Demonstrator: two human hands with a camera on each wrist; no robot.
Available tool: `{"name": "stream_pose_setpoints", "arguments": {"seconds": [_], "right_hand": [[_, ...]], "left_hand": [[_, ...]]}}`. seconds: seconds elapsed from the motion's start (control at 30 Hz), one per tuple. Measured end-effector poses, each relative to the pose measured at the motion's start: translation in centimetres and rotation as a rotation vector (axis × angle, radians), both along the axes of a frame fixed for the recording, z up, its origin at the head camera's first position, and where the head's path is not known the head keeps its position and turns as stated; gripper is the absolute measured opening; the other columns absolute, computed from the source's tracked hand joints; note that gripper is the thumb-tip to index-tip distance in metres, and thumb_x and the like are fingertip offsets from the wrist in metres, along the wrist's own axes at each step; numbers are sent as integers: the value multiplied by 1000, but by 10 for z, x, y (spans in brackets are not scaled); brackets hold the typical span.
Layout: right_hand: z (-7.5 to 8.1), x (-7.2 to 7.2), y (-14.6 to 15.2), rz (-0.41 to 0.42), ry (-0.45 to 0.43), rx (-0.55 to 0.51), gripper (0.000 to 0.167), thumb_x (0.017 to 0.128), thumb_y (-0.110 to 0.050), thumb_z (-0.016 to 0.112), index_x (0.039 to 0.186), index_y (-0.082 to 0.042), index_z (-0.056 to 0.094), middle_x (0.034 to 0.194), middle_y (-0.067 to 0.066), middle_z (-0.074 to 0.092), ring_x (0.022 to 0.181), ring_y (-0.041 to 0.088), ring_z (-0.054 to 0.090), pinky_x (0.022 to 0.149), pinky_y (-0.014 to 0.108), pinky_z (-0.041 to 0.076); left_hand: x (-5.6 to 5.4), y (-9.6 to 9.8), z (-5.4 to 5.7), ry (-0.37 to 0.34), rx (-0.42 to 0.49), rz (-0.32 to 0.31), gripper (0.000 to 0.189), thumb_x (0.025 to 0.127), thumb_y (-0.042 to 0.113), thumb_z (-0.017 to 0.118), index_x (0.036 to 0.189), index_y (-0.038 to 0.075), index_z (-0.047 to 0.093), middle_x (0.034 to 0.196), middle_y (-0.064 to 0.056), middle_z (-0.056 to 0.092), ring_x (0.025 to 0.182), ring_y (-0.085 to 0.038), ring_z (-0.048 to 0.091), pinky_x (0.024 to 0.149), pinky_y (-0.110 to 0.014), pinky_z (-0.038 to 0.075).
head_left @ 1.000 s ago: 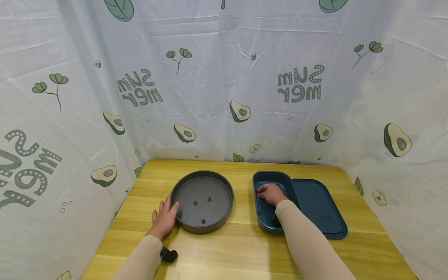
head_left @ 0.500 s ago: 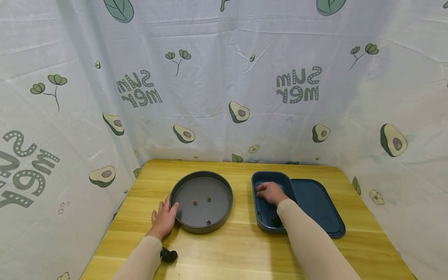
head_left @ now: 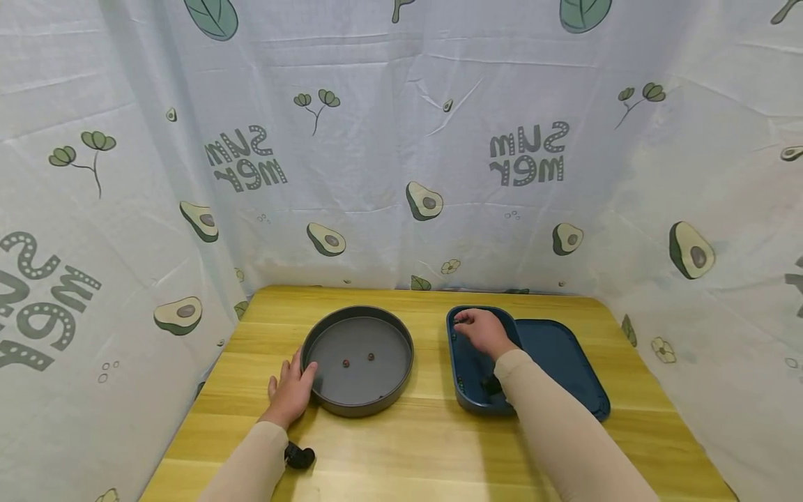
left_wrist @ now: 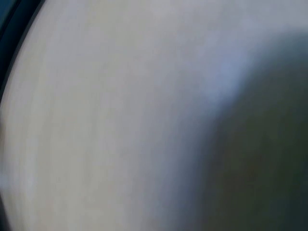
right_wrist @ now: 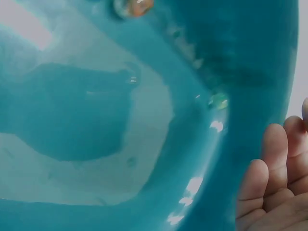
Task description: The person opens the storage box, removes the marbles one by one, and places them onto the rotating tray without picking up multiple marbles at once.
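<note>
My left hand [head_left: 291,395] holds the near-left side of a round grey cake pan [head_left: 359,406], thumb over the rim and fingers against the outer wall. Two reddish marbles [head_left: 346,363] lie on the pan's floor, and a third [head_left: 380,397] barely shows by the front wall. Over the far-left part of a deep blue box [head_left: 467,355], my right hand [head_left: 484,332] pinches what looks like a small dark marble, mostly hidden by the fingertips. Inside the box, the right wrist view shows a green marble [right_wrist: 219,101] and an orange-and-clear marble [right_wrist: 134,6].
A flat blue lid [head_left: 558,362] lies right of the box, touching or overlapped by it. Bare yellow wooden table [head_left: 389,446] shows in front of the pan. A printed white curtain [head_left: 376,153] closes off the back and sides. The left wrist view is blurred.
My right hand has risen and moved slightly toward the box's far edge. In the pan, the front marble has rolled right to the front wall. My left hand stays on the pan.
</note>
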State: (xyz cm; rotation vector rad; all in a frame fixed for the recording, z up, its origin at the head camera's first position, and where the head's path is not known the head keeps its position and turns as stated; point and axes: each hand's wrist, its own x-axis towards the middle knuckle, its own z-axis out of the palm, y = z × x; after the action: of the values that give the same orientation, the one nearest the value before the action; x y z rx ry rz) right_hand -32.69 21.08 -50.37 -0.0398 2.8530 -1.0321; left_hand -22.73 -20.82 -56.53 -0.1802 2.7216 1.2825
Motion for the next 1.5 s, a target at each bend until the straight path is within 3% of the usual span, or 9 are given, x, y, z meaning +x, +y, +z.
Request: {"name": "stream_pose_setpoints", "arguments": {"seconds": [0.27, 0.53, 0.77, 1.0, 1.23, 1.5], "right_hand": [[14, 7, -27, 47, 24, -40, 28, 104, -21, 68, 128, -7, 73, 111, 11, 76, 92, 23, 70, 82, 41, 59], [23, 19, -58, 100, 8, -125, 26, 103, -17, 69, 128, -9, 74, 111, 17, 78, 94, 30, 72, 69, 34, 55], [23, 28, -90, 226, 1, -162, 27, 102, -15, 69, 127, -8, 74, 106, 7, 77, 92, 24, 74, 74, 35, 59], [24, 35, -114, 289, -24, -191, 22, 102, -14, 69, 123, -9, 76, 101, 11, 75, 82, 17, 64, 71, 32, 53], [24, 40, -126, 322, -56, -193, 23, 102, -15, 70, 123, -8, 75, 101, 1, 75, 90, 15, 71, 80, 35, 60], [25, 42, -131, 342, -61, -192, 23, 101, -16, 72, 122, -8, 76, 100, 1, 75, 90, 17, 71, 79, 36, 60]], "left_hand": [[2, -1, 3, -11, -1, -12, 73, 115, 50, 30, 171, 9, 7, 175, -29, 6, 162, -51, -4, 123, -70, -16], [-1, -1, 0, -13, -9, -12, 73, 114, 51, 30, 171, 12, 6, 175, -27, 6, 162, -49, -4, 123, -70, -17], [0, -1, 0, -6, 6, -10, 73, 114, 50, 31, 171, 11, 7, 175, -27, 8, 162, -49, -4, 123, -70, -16], [-1, -1, -1, 6, 3, -1, 72, 114, 50, 31, 171, 12, 10, 175, -26, 11, 162, -49, -2, 124, -70, -15], [1, -1, 2, -4, -1, 0, 72, 114, 49, 31, 171, 12, 8, 175, -26, 9, 162, -49, -3, 123, -71, -15], [2, -2, 3, -12, 6, -3, 73, 114, 50, 32, 171, 12, 8, 176, -25, 8, 162, -49, -4, 123, -71, -16]]}}
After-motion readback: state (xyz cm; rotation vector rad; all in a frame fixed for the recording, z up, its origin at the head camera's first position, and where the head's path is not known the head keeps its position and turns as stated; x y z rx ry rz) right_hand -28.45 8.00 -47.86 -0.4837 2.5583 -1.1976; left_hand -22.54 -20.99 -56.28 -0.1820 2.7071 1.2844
